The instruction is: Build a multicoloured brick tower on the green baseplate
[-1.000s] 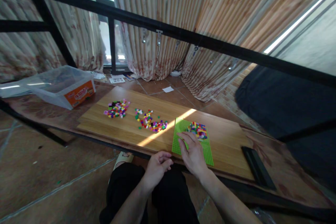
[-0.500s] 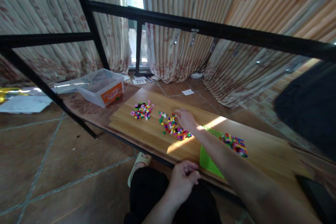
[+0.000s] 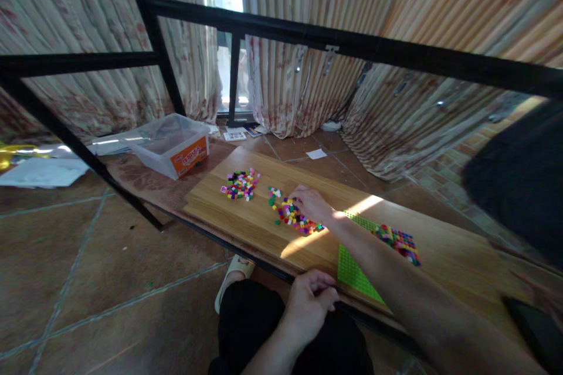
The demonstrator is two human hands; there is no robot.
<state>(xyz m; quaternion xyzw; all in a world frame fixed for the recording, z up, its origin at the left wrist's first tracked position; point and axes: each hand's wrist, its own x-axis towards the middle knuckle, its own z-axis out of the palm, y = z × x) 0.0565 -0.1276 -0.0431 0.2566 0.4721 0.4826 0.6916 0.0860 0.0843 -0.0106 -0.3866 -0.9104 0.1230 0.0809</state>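
Observation:
My right hand reaches over a loose pile of small coloured toy bricks on the wooden board. Its fingers point down and come together at the pile's far edge; anything between the tips is too small to make out. My left hand stays above my lap by the board's front edge, fingers curled and thumb close to them, with any small thing inside hidden. A green studded baseplate lies under my right forearm. On its far right part a block of multicoloured bricks is set, partly covered by the arm.
Another brick pile lies on the left of the wooden board. Beyond it stands a clear plastic box with an orange label. A black metal frame crosses in front of the curtains. A dark flat object lies at lower right.
My right hand's fingers have dipped slightly down and left into the brick pile and drawn closer together. My left hand looks nearly unchanged. The view has shifted a little.

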